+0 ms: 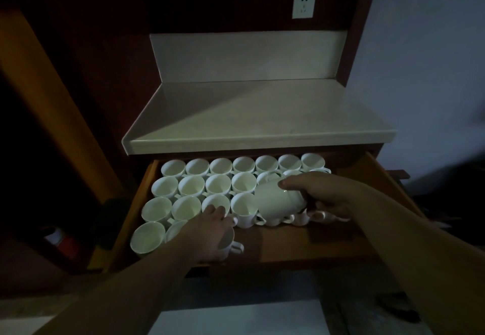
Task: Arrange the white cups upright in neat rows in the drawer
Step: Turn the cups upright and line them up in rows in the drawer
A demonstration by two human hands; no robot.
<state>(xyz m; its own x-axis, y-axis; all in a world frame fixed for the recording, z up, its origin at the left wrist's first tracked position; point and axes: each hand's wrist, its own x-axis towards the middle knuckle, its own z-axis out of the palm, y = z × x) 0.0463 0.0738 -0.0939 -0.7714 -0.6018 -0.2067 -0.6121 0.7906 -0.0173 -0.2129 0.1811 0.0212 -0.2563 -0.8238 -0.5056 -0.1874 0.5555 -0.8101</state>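
The right grip (328,198) is curled round a white cup (278,200) tipped on its side, held just above the right end of the rows of upright cups (217,185) in the drawer (388,177). The left grip (210,232) clasps the front cup (228,241) from above, third in the nearest row, its handle pointing right. Bare drawer floor lies open to the right of it, up to the front edge, and the bench (249,114) overhangs the back row.

Pale countertop (252,114) at centre; white wall socket (304,5) above it; grey wall (425,72) at right.
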